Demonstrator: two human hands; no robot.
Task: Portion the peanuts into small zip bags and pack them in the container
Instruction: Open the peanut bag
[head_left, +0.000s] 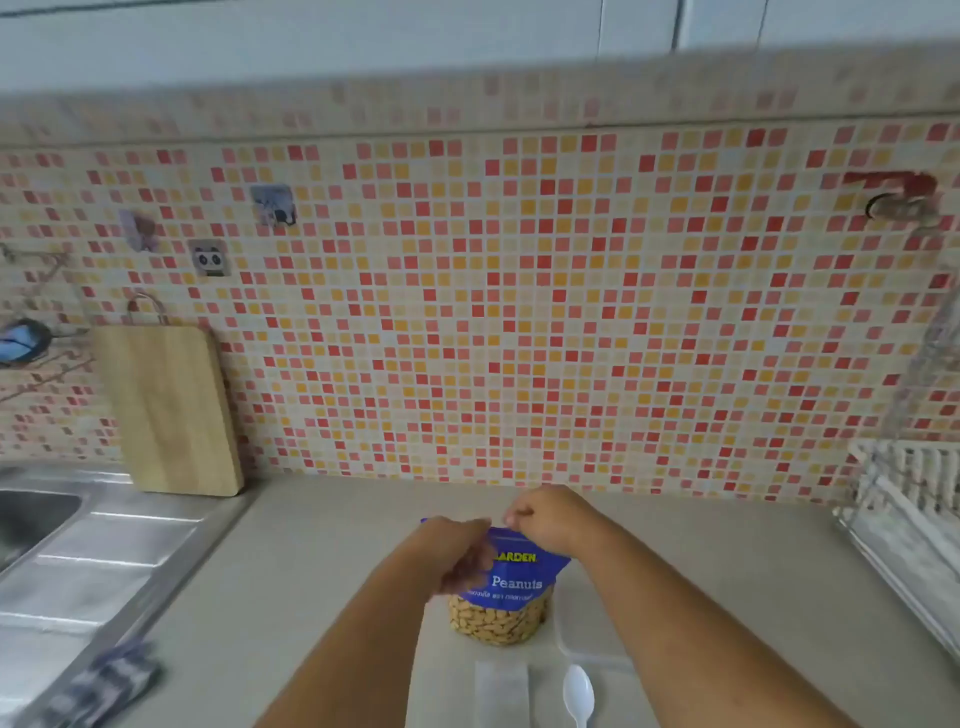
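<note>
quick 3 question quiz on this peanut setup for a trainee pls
1. True or false: the left hand and the right hand both hold the peanut bag near its top.
2. The white spoon lies on the counter: A) behind the bag, B) nearer the person than the bag, C) inside the sink.
3. Fill in: the wooden cutting board leans against the ____ wall.

Key: 1 true; 2 B; 3 tiled
</note>
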